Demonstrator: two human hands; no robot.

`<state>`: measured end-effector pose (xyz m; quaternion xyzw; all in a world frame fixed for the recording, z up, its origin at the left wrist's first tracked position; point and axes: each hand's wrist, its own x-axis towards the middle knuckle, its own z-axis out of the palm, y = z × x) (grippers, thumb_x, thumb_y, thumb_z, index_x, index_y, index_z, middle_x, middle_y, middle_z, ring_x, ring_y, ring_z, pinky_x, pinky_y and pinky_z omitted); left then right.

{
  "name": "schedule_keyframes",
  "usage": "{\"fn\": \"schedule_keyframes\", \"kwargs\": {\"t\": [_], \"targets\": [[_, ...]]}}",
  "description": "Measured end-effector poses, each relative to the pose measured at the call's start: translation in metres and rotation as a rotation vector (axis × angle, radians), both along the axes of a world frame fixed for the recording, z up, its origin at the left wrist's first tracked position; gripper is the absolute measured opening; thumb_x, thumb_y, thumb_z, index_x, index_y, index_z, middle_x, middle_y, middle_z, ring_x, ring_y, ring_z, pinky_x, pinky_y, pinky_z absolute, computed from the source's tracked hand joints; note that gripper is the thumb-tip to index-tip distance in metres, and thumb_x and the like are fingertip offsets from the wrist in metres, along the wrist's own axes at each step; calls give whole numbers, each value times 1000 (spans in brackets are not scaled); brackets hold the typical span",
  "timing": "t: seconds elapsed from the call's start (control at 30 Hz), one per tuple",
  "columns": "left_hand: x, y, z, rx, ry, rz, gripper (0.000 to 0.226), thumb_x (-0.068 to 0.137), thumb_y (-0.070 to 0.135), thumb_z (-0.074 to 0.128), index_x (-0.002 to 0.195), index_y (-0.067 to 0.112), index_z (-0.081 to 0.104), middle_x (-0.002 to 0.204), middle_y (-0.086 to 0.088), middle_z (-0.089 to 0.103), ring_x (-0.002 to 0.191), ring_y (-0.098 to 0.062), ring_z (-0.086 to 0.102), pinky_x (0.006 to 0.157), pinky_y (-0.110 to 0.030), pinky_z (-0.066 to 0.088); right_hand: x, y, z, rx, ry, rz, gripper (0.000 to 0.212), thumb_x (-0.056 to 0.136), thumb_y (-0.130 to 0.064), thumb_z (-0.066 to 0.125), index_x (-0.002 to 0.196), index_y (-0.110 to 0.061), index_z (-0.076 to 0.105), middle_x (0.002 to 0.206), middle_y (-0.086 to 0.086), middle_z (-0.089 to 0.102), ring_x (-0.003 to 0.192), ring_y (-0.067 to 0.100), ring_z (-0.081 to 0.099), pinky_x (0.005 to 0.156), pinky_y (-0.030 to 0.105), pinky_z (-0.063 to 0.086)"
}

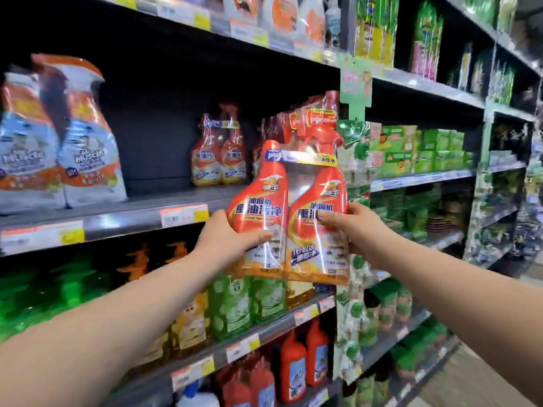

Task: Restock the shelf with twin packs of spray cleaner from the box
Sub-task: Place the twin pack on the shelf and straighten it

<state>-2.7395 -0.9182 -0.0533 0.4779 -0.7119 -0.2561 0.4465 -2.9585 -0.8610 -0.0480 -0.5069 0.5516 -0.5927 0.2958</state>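
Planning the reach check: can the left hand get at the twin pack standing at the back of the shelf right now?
Probably not yet: the left hand grips the held twin pack. Otherwise the way looks free, with bare shelf in front of the back twin pack.

head cam | worn on person's head | faces forward toward shelf | near | only view

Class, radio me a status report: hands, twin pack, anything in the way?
Left hand and right hand grip twin pack. Pack raised at shelf front, not yet placed. Nothing in the way.
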Motion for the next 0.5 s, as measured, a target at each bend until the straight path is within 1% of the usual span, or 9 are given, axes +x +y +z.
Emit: {"fn": "schedule_keyframes", "kwargs": {"t": [0.03, 0.13, 0.2, 0.27, 0.3, 0.37, 0.43, 0.5], "targets": [[0, -13, 9, -9, 11, 8, 72, 55, 50, 85, 110, 14, 54, 105, 1, 63, 92, -18, 61, 81, -35, 50, -1, -17, 10, -17, 5, 5, 21, 82, -22, 72, 98, -14, 61, 99, 13, 71, 84, 31, 68, 80, 43, 55], [2, -49, 37, -68, 26, 43, 60, 64, 41, 84, 107, 17, 49, 98, 4, 56, 84, -14, 54, 72, -27, 41, 1, -61, 41, -64, -3, 55, 15, 83, -19, 71, 92, -17, 60, 94, 9, 71, 80, 27, 67, 84, 43, 54], [5, -74, 58, -110, 33, 50, 52, 66, 37, 83, 101, 20, 49, 90, 7, 56, 78, -10, 54, 67, -25, 41, 4, -94, 61, -92, 9, 70, 16, 83, -19, 71, 94, -16, 59, 93, 7, 70, 81, 26, 67, 87, 45, 54], [9, -97, 76, -130, 36, 64, 47, 66, 38, 83, 94, 21, 50, 89, 6, 57, 76, -11, 55, 66, -27, 44, 6, -122, 78, -122, 15, 92, 22, 82, -21, 71, 99, -14, 59, 91, 7, 70, 79, 26, 67, 88, 48, 54], [10, -109, 83, -140, 32, 82, 47, 66, 39, 83, 93, 20, 50, 89, 5, 58, 76, -11, 56, 66, -28, 44, 8, -138, 85, -133, 13, 108, 23, 81, -21, 72, 99, -14, 59, 90, 7, 70, 78, 26, 67, 88, 48, 54], [13, -133, 93, -155, 39, 115, 56, 64, 41, 83, 101, 18, 49, 95, 2, 59, 81, -15, 58, 66, -29, 46, 8, -165, 94, -144, 21, 119, 25, 80, -24, 73, 99, -14, 59, 91, 8, 71, 80, 27, 67, 86, 47, 54], [14, -151, 98, -155, 42, 142, 61, 63, 42, 83, 106, 16, 47, 99, 0, 59, 84, -17, 59, 66, -30, 47, 9, -189, 100, -172, 14, 150, 24, 82, -21, 71, 100, -11, 60, 91, 8, 71, 78, 25, 67, 81, 41, 55], [14, -168, 102, -156, 37, 179, 64, 63, 44, 83, 108, 15, 48, 103, -1, 60, 87, -19, 60, 69, -32, 49, 10, -212, 104, -191, 19, 179, 18, 83, -19, 70, 96, -11, 61, 89, 7, 71, 77, 23, 67, 77, 37, 55]]}}
